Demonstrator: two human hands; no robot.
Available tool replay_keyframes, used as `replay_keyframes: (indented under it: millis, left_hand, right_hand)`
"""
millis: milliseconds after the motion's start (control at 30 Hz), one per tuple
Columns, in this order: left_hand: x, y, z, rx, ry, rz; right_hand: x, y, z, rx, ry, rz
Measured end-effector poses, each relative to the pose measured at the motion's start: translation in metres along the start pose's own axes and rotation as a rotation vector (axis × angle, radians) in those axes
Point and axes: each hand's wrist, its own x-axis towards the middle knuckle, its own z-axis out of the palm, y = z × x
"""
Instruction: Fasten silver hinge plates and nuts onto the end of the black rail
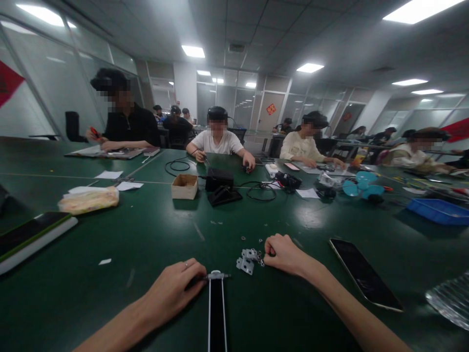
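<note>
A long black strip with white side edges (217,313) runs up from the bottom of the view. Across its far end lies a small grey metal fitting (217,275) with a thin pin sticking out to the right. My left hand (179,282) is closed at the left end of this fitting, thumb and fingers pinching there. To the right, flat silver metal brackets with holes (247,260) lie in a small pile with tiny hardware beside them. My right hand (285,252) rests on the table at the pile's right side, fingers curled together; what they hold is hidden.
Small washers or nuts (243,238) lie beyond the brackets. A black phone (364,274) lies right, near clear ribbed plastic (450,298). Farther off are a cardboard box (184,187), a black stand (223,195), a blue tray (439,210) and a blue fan blade (362,185). Several people sit opposite.
</note>
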Motion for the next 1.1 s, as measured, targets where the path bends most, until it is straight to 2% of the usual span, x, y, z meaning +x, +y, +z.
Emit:
replay_keyframes:
  millis: [267, 433, 500, 600, 767, 933, 1100]
  left_hand:
    - [0.000, 0.005, -0.004, 0.006, 0.013, 0.005]
    - [-0.002, 0.006, -0.004, 0.013, 0.018, 0.009]
    - [-0.002, 0.007, -0.004, 0.024, 0.020, 0.001]
    - [-0.003, 0.009, -0.006, 0.038, 0.040, -0.014]
    - [-0.006, 0.010, -0.005, 0.010, 0.187, 0.035]
    - [-0.011, 0.023, 0.000, 0.046, 0.294, 0.212]
    - [-0.010, 0.039, 0.002, 0.081, 0.296, 0.366]
  right_hand:
    - [0.001, 0.006, 0.005, 0.072, -0.006, -0.055]
    - [-0.001, 0.006, 0.004, 0.060, 0.069, -0.123]
    - [-0.001, 0.003, 0.005, 0.039, 0.155, -0.206]
    - [-0.002, -0.006, 0.012, 0.034, 0.339, -0.406]
    - [-0.008, -0.035, 0.024, 0.081, 0.578, -0.714]
    - [-0.021, -0.072, 0.033, 0.138, 0.604, -0.890]
    - [-0.030, -0.093, 0.044, 0.233, 0.551, -1.028]
